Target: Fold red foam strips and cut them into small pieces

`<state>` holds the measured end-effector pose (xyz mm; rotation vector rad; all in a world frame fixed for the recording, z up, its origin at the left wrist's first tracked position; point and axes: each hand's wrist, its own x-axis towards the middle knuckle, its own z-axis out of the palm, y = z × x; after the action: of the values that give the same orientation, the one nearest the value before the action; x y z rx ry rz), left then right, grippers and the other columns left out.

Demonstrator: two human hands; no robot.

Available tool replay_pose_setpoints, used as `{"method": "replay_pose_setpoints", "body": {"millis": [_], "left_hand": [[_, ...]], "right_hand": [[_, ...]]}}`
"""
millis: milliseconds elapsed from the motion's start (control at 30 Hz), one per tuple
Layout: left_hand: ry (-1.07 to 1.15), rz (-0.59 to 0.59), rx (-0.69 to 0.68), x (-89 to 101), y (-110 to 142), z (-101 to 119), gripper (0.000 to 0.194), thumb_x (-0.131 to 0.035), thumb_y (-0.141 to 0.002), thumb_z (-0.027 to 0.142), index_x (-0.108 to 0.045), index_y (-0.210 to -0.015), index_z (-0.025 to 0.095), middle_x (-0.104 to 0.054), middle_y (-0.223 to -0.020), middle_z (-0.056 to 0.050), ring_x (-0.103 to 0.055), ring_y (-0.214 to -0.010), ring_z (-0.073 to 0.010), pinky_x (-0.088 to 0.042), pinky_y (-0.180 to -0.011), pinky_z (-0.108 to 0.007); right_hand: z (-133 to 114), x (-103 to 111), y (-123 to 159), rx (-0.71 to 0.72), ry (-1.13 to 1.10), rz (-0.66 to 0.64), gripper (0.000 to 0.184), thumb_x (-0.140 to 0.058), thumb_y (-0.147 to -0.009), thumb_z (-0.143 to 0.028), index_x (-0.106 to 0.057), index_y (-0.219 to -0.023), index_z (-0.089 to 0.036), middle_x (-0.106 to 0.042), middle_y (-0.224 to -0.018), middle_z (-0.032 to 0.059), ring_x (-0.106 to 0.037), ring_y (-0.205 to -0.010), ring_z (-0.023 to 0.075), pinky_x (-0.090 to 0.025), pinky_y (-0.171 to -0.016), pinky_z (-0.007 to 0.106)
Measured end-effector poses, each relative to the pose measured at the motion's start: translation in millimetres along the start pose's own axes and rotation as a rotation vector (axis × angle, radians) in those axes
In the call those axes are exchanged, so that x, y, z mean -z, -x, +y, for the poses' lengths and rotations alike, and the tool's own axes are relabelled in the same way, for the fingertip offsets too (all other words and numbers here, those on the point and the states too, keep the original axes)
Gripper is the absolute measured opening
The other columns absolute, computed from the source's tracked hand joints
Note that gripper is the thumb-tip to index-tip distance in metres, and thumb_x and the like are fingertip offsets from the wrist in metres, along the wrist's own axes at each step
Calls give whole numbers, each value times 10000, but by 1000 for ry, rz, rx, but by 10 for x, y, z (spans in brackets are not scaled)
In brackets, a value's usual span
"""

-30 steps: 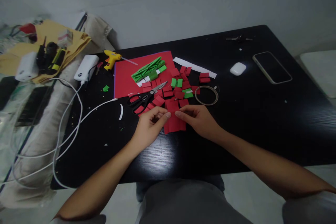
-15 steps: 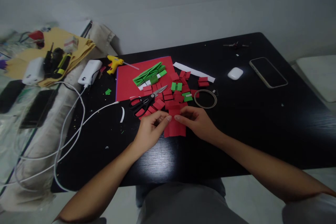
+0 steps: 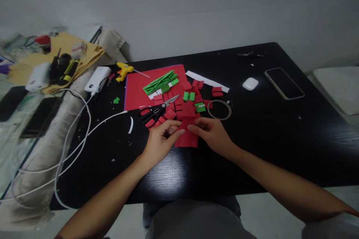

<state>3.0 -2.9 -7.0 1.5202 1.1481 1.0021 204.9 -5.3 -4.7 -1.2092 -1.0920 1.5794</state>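
Note:
Both hands meet over a red paper piece [image 3: 187, 136] lying on the black table [image 3: 280, 134]. My left hand [image 3: 160, 142] pinches its left edge with thumb and fingertips. My right hand [image 3: 212, 133] presses and pinches its right side. Just beyond them lie several small folded red paper pieces [image 3: 179, 106] and a few green ones [image 3: 189, 96]. Black-handled scissors [image 3: 156, 111] lie just left of that pile. A larger red sheet [image 3: 137, 87] behind carries a bundle of green folded strips [image 3: 160, 82].
A tape ring [image 3: 219, 109] sits right of the pile, a white paper strip [image 3: 207, 81] behind it. An earbud case [image 3: 250, 83] and phone [image 3: 284, 83] lie at the right. A yellow glue gun [image 3: 123, 70], power bank [image 3: 98, 79] and white cables [image 3: 73, 145] are at the left.
The view has tilted slightly, so everything sits lower in frame. Both hands stay on the red paper piece, fingertips drawn a little closer together over it.

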Motion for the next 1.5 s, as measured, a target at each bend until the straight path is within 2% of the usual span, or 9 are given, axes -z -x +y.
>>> {"method": "replay_pose_setpoints", "body": {"millis": [200,433,633,900,1033,1333,1500], "left_hand": [[-24,-27,42,2,2,21,151,-751,-881,299,-717,-959,174,-666,-748,4,-591,-665,-117,-505,-633,-235],[-23,-71,98,10,5,86,199,-693,-931,362,-694,-889,167,-593,-689,21,-509,-618,-111,-433,-595,-231],[-34,-85,132,37,-7,92,282,-639,-962,414,-694,-842,164,-510,-655,33,-438,-601,-113,-361,-569,-237],[-30,-98,125,19,6,79,282,-626,-974,409,-692,-847,166,-492,-652,34,-425,-611,-116,-350,-580,-243],[-50,-122,123,5,26,86,298,-621,-980,426,-705,-866,163,-523,-658,30,-446,-609,-115,-360,-581,-240],[-144,-189,104,55,-8,95,295,-575,-1005,407,-686,-877,165,-564,-653,29,-507,-588,-118,-385,-560,-226],[-268,-204,22,84,-10,123,289,-531,-1037,363,-666,-874,167,-575,-658,30,-524,-596,-116,-390,-579,-229]], "right_hand": [[-23,-18,18,24,76,9,313,-850,-766,-507,-755,-799,-210,-762,-795,16,-667,-711,168,-528,-695,309],[-1,-24,32,73,159,18,317,-812,-807,-514,-738,-771,-208,-743,-758,13,-648,-677,167,-525,-661,306],[-1,-23,40,60,180,11,311,-815,-807,-506,-759,-791,-200,-748,-770,21,-652,-693,172,-519,-672,304],[-10,-29,32,7,129,-44,379,-858,-743,-542,-707,-751,-194,-708,-718,2,-619,-648,156,-493,-622,288],[-2,-28,24,-25,81,-81,378,-869,-735,-537,-713,-753,-193,-718,-732,9,-643,-663,168,-518,-637,300],[-12,-11,30,-36,40,-31,350,-874,-737,-521,-783,-849,-202,-786,-836,32,-705,-735,203,-570,-699,338],[9,-17,31,-23,44,-19,355,-874,-744,-516,-787,-872,-197,-792,-846,41,-717,-750,205,-572,-711,336]]}}
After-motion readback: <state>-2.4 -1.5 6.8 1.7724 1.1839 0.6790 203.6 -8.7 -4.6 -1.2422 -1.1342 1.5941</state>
